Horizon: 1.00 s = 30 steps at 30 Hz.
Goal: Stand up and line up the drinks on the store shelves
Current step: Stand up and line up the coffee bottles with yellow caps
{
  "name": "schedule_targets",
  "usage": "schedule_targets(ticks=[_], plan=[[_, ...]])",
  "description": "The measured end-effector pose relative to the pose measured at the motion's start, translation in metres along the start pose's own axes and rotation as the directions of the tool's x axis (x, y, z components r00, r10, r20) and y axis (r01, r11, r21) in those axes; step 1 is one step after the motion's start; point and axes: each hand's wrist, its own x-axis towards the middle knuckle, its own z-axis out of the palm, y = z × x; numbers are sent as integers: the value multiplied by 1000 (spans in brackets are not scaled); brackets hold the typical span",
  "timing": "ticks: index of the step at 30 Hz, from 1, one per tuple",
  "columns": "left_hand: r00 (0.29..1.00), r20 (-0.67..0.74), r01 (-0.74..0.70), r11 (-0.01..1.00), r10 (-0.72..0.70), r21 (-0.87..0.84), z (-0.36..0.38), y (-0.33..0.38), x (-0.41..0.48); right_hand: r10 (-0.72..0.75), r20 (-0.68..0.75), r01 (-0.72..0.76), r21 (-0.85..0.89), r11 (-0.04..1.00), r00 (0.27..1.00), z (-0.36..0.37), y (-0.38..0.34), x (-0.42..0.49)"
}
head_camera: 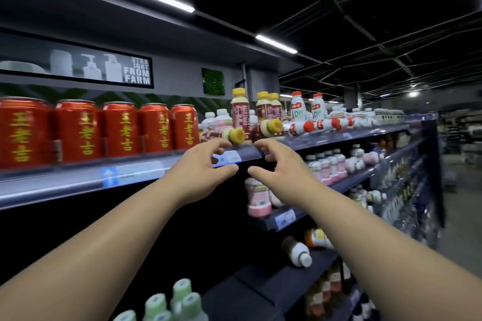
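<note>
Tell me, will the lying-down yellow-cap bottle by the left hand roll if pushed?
Probably: the bottle is round and lies on its side, cap towards us, so it may roll sideways along the shelf. It looks like stiff plastic, unlikely to squash.

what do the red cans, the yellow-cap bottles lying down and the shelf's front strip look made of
Red cans: likely metal, glossy printed sides, rimmed top. Yellow-cap bottles: probably plastic, matte pale body, moulded coloured cap. Front strip: looks like clear glossy plastic, reflecting light over the price tags.
</note>
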Motion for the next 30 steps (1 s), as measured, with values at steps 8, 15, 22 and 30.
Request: schedule_targets(ticks=[8,15,22,30], plan=[[987,-147,81,994,-69,77,66,22,60,-126,42,123,57,991,991,-26,98,50],[923,-340,231,966,-181,113,86,36,93,-277,105,254,195,947,955,-26,146,97],[890,-409,299,935,-201,192,79,31,101,-362,107,301,368,879,926,-2,141,122],[906,-371,341,872,-205,351,70,4,132,-399,27,347,444,826,916,19,129,148]])
